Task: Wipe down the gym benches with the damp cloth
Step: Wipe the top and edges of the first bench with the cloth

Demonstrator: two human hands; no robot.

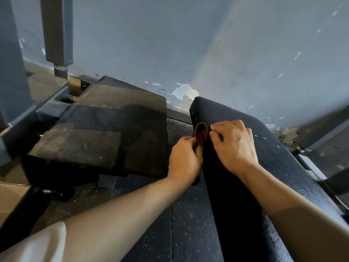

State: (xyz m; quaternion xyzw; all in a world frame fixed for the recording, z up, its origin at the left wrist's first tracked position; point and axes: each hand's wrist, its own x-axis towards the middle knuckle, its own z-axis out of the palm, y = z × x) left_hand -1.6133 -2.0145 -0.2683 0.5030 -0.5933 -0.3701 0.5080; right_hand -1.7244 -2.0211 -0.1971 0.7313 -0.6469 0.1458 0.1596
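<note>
Black bench runs from centre frame to lower right, one end near the chipped blue wall. Brown cloth sits at the surface's left edge, centre frame, curled up. Left hand pinches the cloth, fingers clamped on it. Right hand rests on the surface just beside the cloth, fingers curled; whether they grip cloth, cannot tell. Dark mats left of frame.

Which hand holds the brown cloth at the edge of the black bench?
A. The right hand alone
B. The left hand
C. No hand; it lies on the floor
B: the left hand pinches the brown cloth at the black bench edge.
</note>
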